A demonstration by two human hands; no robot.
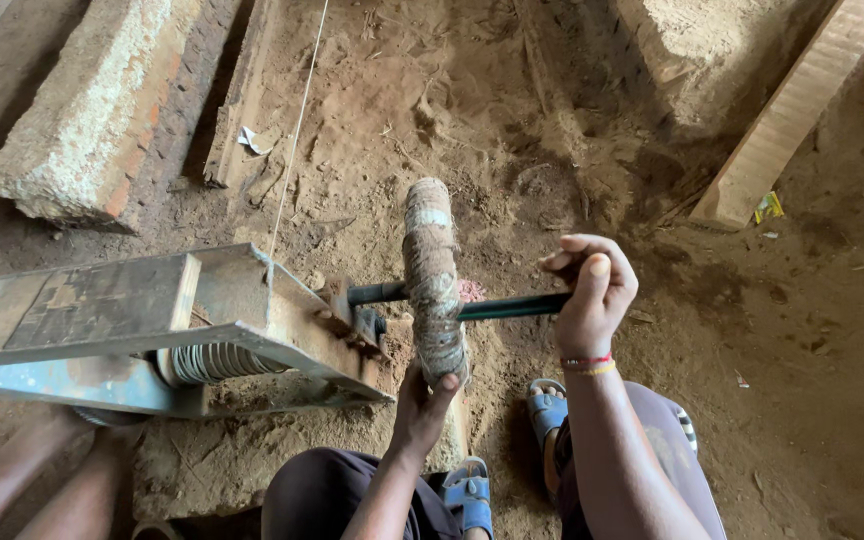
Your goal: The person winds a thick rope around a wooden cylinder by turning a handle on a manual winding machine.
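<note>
A worn metal frame machine (102,320) stands on the dirt floor at the left, with a coiled wire spring (214,362) under it. A dark rod (512,306) runs out of its right end. Across the rod stands an upright handle wrapped in cloth and string (430,270). My left hand (420,400) grips the lower end of this wrapped handle. My right hand (592,292) is closed around the rod's free end, with bracelets on the wrist. My knees and blue sandals (547,405) show at the bottom.
A thin white string (295,135) runs from the machine up across the dirt. A rough brick and mortar block (92,110) lies at upper left, a wooden plank (792,110) at upper right. Another person's bare legs (22,480) are at lower left.
</note>
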